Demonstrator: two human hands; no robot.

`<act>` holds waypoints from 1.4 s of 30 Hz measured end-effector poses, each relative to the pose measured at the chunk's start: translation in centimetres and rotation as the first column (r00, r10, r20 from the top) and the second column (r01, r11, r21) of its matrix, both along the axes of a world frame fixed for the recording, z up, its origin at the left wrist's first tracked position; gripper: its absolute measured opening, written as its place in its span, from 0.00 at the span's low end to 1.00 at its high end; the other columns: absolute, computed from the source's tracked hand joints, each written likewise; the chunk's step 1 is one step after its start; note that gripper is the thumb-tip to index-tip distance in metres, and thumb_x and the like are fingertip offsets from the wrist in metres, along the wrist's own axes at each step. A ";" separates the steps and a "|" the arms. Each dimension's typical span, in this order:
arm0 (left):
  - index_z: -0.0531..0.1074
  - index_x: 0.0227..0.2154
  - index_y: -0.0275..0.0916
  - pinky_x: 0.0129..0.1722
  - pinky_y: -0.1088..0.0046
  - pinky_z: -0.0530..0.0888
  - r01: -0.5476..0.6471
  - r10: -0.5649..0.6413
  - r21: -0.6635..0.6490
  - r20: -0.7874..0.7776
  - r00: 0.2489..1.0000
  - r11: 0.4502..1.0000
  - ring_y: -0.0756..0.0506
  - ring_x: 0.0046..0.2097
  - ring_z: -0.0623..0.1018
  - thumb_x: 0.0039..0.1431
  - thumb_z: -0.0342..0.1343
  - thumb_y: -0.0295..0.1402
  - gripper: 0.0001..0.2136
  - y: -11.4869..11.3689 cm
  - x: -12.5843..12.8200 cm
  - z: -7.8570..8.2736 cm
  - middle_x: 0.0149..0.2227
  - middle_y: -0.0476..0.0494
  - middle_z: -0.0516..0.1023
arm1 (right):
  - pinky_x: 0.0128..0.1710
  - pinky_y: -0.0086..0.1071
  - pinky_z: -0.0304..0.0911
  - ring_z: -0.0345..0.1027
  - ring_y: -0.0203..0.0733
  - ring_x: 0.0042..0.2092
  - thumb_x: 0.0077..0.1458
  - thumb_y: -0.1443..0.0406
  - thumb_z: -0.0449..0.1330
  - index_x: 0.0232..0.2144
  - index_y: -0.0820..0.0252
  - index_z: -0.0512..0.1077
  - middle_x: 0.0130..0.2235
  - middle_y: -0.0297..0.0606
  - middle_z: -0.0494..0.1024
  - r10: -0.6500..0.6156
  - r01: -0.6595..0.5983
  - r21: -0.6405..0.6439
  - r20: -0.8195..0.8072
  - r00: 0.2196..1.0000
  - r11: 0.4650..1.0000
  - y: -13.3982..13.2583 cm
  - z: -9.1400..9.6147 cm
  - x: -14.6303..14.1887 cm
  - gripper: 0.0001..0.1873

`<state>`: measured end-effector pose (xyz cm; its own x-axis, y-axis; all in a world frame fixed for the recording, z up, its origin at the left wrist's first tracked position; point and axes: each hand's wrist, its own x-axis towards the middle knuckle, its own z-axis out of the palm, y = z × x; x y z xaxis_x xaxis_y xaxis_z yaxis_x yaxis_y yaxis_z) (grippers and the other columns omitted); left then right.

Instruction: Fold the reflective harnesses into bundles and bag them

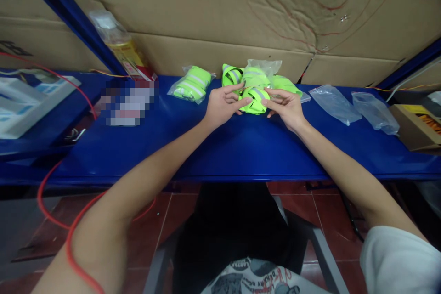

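Between my two hands is a folded neon-yellow reflective strap with silvery stripes. My left hand pinches its left side between thumb and fingers. On the other side, my right hand grips it with thumb and fingertips. Right behind lie more neon reflective bundles, one partly covered by a clear plastic bag. A similar bundle packed in a clear bag sits apart, left of my left hand. Exactly how the held strap is folded is partly hidden by my fingers.
Two flat clear bags lie to the right, near an open cardboard box. At the back left stands a bottle against the cardboard wall. A white tray-like piece is far left; a red hose hangs below.
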<state>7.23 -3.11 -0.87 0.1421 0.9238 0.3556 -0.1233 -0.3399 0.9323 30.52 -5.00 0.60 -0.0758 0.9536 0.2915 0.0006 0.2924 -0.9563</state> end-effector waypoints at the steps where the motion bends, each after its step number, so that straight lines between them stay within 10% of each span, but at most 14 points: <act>1: 0.85 0.53 0.36 0.26 0.71 0.85 -0.025 0.025 -0.002 0.005 1.000 1.000 0.48 0.26 0.82 0.38 0.85 0.46 0.37 -0.1 0.0 0.1 0.28 0.50 0.84 | 0.26 0.36 0.80 0.81 0.44 0.34 0.33 0.47 0.86 0.45 0.50 0.87 0.36 0.33 0.89 -0.002 0.002 0.003 0.008 1.000 1.000 -0.1 0.0 -0.1 0.36; 8: 0.89 0.37 0.38 0.24 0.69 0.84 -0.174 0.175 0.036 -0.021 0.984 0.984 0.47 0.27 0.82 0.42 0.84 0.49 0.24 -0.4 0.0 0.4 0.32 0.44 0.88 | 0.26 0.42 0.79 0.75 0.44 0.29 0.46 0.41 0.80 0.56 0.47 0.81 0.30 0.31 0.84 -0.048 0.042 0.052 0.111 0.993 0.998 -0.6 0.0 -0.6 0.38; 13: 0.88 0.32 0.40 0.20 0.72 0.80 -0.229 0.233 0.073 -0.039 0.972 0.971 0.49 0.24 0.80 0.43 0.83 0.49 0.21 -0.7 0.2 0.3 0.30 0.45 0.88 | 0.25 0.44 0.79 0.75 0.44 0.28 0.45 0.37 0.79 0.43 0.49 0.80 0.32 0.34 0.84 -0.080 0.076 0.053 0.092 0.993 0.996 -0.8 -0.4 -1.2 0.33; 23: 0.83 0.61 0.43 0.35 0.71 0.86 0.026 0.039 0.293 -0.215 0.976 0.956 0.42 0.45 0.87 0.41 0.84 0.43 0.40 -1.3 -0.1 0.4 0.50 0.40 0.90 | 0.30 0.44 0.86 0.82 0.47 0.33 0.44 0.39 0.80 0.37 0.49 0.77 0.33 0.34 0.85 -0.140 0.140 0.002 -0.025 0.990 0.990 0.1 -0.1 -0.1 0.30; 34: 0.87 0.55 0.43 0.26 0.73 0.83 0.008 0.003 0.109 -0.099 0.995 0.994 0.46 0.34 0.83 0.50 0.80 0.45 0.29 -0.2 -0.3 0.4 0.42 0.42 0.89 | 0.34 0.46 0.86 0.82 0.49 0.38 0.37 0.43 0.84 0.52 0.46 0.76 0.36 0.32 0.83 -0.029 0.023 0.091 0.071 0.997 0.996 -0.1 -0.1 -0.2 0.42; 42: 0.88 0.53 0.48 0.24 0.75 0.81 -0.102 0.130 0.234 -0.107 0.986 0.967 0.51 0.32 0.79 0.47 0.82 0.42 0.28 0.5 -0.2 -0.5 0.51 0.40 0.81 | 0.32 0.45 0.85 0.82 0.48 0.37 0.37 0.41 0.84 0.50 0.47 0.74 0.37 0.33 0.84 -0.041 0.034 0.104 0.061 0.997 0.994 -0.2 -0.1 -0.3 0.42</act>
<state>7.01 -2.61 -1.40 0.0936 0.8335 0.5446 0.0374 -0.5495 0.8346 30.25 -5.19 0.52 -0.0617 0.9215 0.3835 0.0729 0.3874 -0.9190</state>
